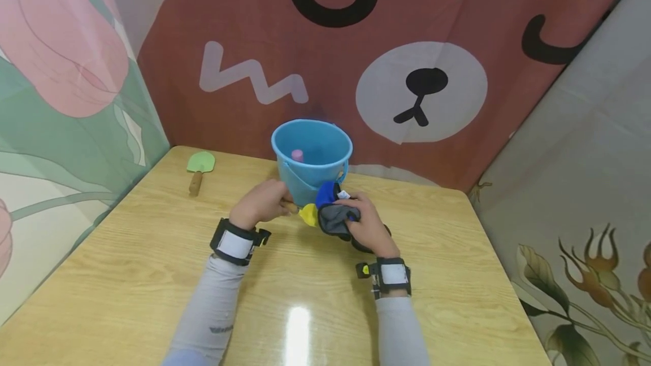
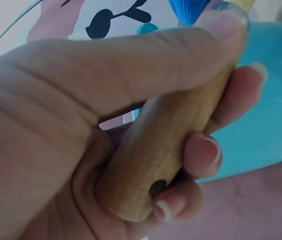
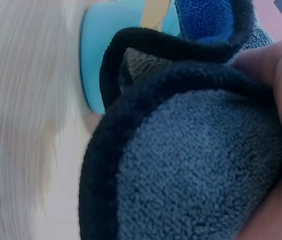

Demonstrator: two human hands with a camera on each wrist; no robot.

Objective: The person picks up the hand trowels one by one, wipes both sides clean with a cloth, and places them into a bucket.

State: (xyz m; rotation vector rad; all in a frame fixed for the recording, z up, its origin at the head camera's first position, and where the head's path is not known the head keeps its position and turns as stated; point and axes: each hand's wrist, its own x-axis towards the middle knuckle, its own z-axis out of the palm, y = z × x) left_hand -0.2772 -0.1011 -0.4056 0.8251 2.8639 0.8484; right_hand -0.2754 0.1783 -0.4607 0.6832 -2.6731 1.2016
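Observation:
My left hand (image 1: 261,203) grips the wooden handle (image 2: 156,145) of a small yellow hand tool, its fingers curled round it. The tool's yellow head (image 1: 308,214) points right, towards the cloth; its exact shape is partly hidden. In my right hand (image 1: 367,225) is a grey and blue cloth (image 1: 337,218) with a black border, bunched between thumb and fingers. The right wrist view shows the cloth's fuzzy grey face (image 3: 196,165) close up. Both hands are just in front of a light blue bucket (image 1: 300,182), and the cloth overlaps its lower right side.
A pink object (image 1: 297,155) shows inside the bucket. To the left on the wooden table (image 1: 285,281) lies a small trowel (image 1: 201,162) with a green blade and wooden handle. A printed curtain (image 1: 244,129) hangs along the table's back edge, with more fabric at both sides.

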